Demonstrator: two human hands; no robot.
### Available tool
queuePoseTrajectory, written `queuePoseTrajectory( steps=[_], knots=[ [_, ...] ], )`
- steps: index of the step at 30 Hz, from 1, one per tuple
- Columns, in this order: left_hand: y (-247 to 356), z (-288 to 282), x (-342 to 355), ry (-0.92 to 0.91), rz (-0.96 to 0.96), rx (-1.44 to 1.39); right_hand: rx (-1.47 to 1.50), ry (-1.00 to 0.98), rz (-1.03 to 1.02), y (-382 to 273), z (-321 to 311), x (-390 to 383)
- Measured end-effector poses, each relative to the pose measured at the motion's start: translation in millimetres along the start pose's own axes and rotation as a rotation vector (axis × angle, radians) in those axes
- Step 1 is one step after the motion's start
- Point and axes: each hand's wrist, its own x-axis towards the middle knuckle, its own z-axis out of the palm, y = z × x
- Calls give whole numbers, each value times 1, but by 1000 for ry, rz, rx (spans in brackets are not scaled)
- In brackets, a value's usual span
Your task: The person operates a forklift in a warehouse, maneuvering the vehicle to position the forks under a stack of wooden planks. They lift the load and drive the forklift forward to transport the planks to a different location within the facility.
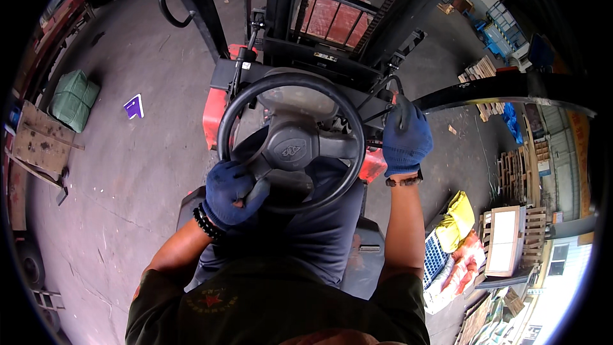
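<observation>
In front of me is the black steering wheel (355,110) of a forklift, with a dark grey hub (292,147). My left hand (233,193), in a blue knit glove, is closed round the wheel's lower left rim. To the right of the wheel, my right hand (407,135), in a matching glove, is raised with its fingers curled in beside thin black rods (377,114). Whatever those fingers hold is hidden by the glove. Beyond the wheel stands the dark mast (281,6), with chains and a load guard.
A green wrapped bale (75,100) and a purple-and-white piece (134,107) lie on the floor to the left. At the right are wooden pallets (511,176), a yellow sack (456,220) and a blue lift platform (504,32). A red truck (64,22) stands far left.
</observation>
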Motion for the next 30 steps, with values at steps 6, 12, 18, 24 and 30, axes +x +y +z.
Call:
queuePoseTrajectory(
  steps=[6, 12, 18, 24, 30],
  knots=[
    [-13, 6, 12, 4, -4, -15, -42, -75, 64, 1, 8, 14],
    [-21, 8, 26, -12, 11, -43, 9, -119, 44, 0, 5, 7],
    [-14, -1, 30, -33, 11, -41, 109, -90, 87, 11, -53, -52],
    [-18, 1, 27, -24, 40, -44, 540, -63, 714, 66, -24, -44],
    [-19, 1, 27, -53, 39, -32, 425, 75, 392, 104, 9, 20]
  ],
)
